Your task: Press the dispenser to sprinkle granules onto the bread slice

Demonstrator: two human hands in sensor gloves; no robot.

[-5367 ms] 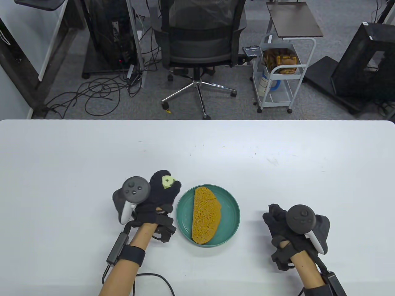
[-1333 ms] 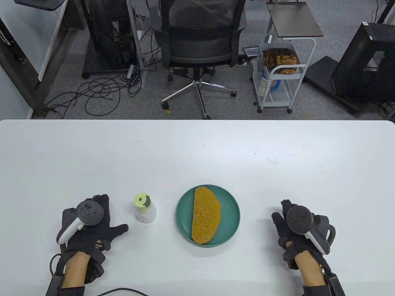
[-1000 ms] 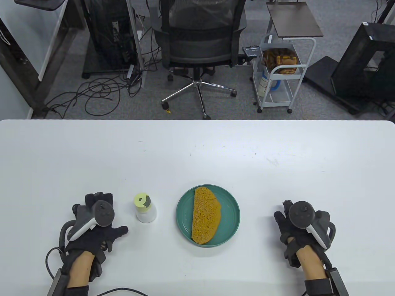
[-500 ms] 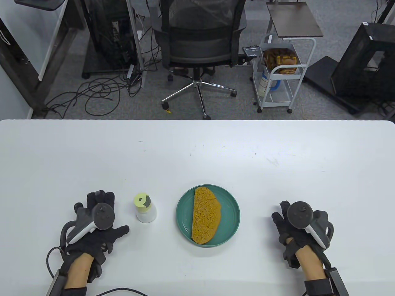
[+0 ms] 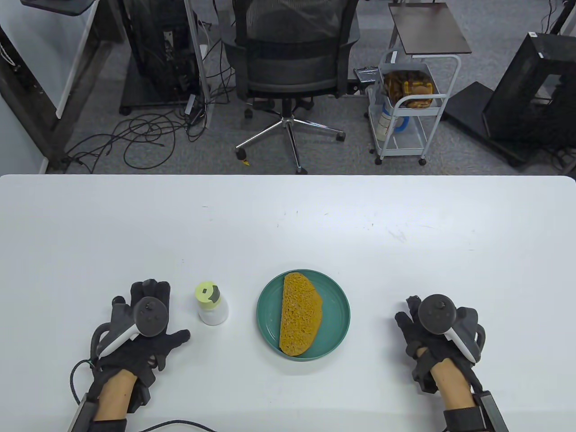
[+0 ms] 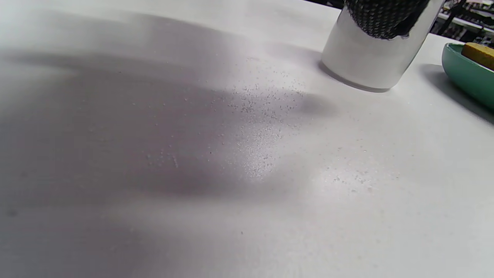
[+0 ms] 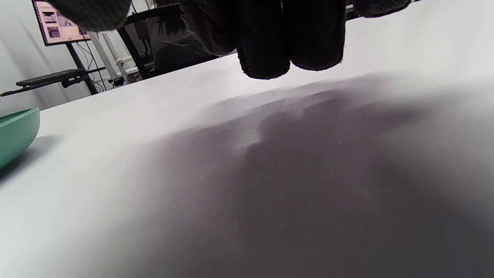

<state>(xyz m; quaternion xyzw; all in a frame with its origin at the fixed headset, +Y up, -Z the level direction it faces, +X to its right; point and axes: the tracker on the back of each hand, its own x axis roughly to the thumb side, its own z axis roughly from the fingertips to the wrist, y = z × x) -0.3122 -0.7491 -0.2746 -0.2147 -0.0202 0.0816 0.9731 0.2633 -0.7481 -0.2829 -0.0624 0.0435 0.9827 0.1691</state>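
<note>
A white dispenser [image 5: 212,306] with a pale yellow-green cap stands upright on the table, left of a green plate [image 5: 338,315]. A golden bread slice [image 5: 299,312] lies on the plate. My left hand [image 5: 150,326] rests flat on the table left of the dispenser, fingers spread, holding nothing. The dispenser's base [image 6: 362,61] and the plate rim [image 6: 465,79] show in the left wrist view. My right hand [image 5: 416,326] rests on the table right of the plate, fingers curled, empty; its fingers [image 7: 278,38] hang over bare table.
Loose granules [image 6: 258,116] lie scattered on the white table [image 5: 288,216] left of the dispenser. A cable [image 5: 180,424] runs along the near edge by my left arm. An office chair [image 5: 288,67] and a cart [image 5: 407,108] stand beyond the far edge.
Earlier my left hand held the dispenser beside the plate; now the dispenser stands on the table and the hand lies to its left. Over the last second both hands barely shifted.
</note>
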